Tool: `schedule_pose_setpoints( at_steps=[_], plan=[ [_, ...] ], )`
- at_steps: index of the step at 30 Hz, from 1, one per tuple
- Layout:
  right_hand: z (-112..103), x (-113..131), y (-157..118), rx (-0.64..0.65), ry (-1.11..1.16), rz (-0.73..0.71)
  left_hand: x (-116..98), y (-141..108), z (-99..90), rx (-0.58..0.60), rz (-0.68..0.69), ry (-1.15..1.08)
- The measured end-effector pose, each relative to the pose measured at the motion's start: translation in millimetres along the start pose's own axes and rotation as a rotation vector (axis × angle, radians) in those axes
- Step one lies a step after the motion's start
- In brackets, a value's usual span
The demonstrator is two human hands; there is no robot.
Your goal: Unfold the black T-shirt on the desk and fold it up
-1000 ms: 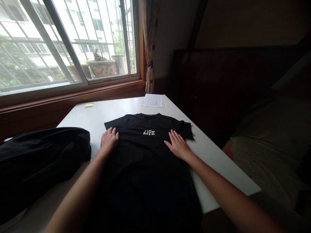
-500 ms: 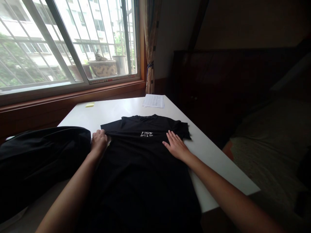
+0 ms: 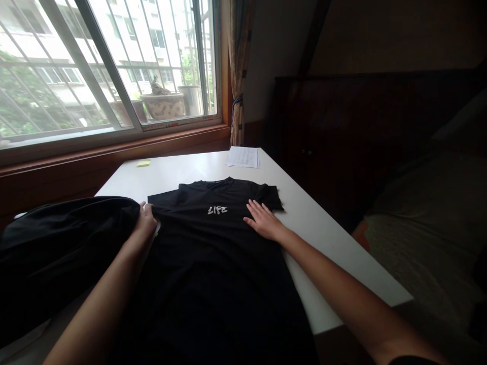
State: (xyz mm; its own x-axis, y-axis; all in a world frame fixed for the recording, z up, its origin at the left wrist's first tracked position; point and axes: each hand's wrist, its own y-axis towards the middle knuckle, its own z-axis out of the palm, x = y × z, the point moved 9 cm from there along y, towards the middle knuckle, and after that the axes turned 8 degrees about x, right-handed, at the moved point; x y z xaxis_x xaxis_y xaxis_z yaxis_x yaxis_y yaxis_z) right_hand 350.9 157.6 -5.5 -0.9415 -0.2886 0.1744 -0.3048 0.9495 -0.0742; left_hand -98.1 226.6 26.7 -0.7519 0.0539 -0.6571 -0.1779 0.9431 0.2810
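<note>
A black T-shirt (image 3: 224,253) lies spread on the white table, collar at the far end, with white lettering across its chest. My left hand (image 3: 146,219) is closed on the shirt's left edge, just below the sleeve; its fingertips are partly hidden. On the right side of the chest, my right hand (image 3: 262,219) rests flat with its fingers stretched out. Close beside my left hand is a heap of black cloth (image 3: 68,238).
The white table (image 3: 323,243) has its right edge running diagonally toward me. Papers (image 3: 243,157) and a yellow sticky note (image 3: 143,163) lie at its far end. Behind it are a barred window (image 3: 114,66) and a tied curtain (image 3: 236,101).
The T-shirt has shifted to the left on the table. Both my hands have moved left with it, and the crease across the chest has smoothed out.
</note>
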Motion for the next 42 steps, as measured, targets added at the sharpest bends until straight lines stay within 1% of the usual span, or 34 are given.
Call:
schedule_pose_setpoints(
  at_steps=[3, 5, 8, 9, 11, 13, 15, 18, 23, 31, 35, 38, 40, 42],
  plan=[
    [1, -13, -14, -0.032, 0.002, -0.01, -29, -17, -2.3, 0.07, 0.169, 0.088],
    [3, -33, -23, -0.052, 0.001, 0.028, -52, -32, 1.5, 0.138, 0.317, 0.173],
    [5, -71, -32, -0.061, -0.002, 0.142, -86, -59, 20.6, 0.28, 0.551, 0.319],
    [5, -83, -33, -0.055, -0.001, 0.183, -93, -66, 29.0, 0.325, 0.596, 0.357],
    [5, -101, -33, -0.033, 0.006, 0.247, -98, -74, 46.9, 0.403, 0.612, 0.42],
    [3, -109, -30, -0.015, 0.01, 0.276, -94, -76, 65.1, 0.461, 0.57, 0.501],
    [0, -111, -26, -0.017, 0.003, 0.284, -85, -73, 80.5, 0.496, 0.514, 0.576],
    [-4, -111, -19, -0.026, -0.009, 0.28, -72, -64, 93.3, 0.493, 0.454, 0.631],
    [-4, -118, -2, -0.018, -0.012, 0.259, -64, -47, 98.5, 0.464, 0.389, 0.646],
    [-9, -135, 40, -0.019, -0.006, 0.235, -71, -23, 106.0, 0.411, 0.334, 0.673],
    [-12, -142, 56, -0.017, 0.002, 0.22, -75, -17, 105.9, 0.383, 0.323, 0.665],
    [-13, -145, 61, -0.032, 0.001, 0.213, -73, -21, 97.1, 0.364, 0.337, 0.656],
    [-14, -146, 61, -0.056, -0.002, 0.203, -64, -29, 85.7, 0.35, 0.335, 0.638],
    [-14, -146, 60, -0.079, 0.0, 0.189, -49, -42, 72.2, 0.349, 0.303, 0.623]
  ],
)
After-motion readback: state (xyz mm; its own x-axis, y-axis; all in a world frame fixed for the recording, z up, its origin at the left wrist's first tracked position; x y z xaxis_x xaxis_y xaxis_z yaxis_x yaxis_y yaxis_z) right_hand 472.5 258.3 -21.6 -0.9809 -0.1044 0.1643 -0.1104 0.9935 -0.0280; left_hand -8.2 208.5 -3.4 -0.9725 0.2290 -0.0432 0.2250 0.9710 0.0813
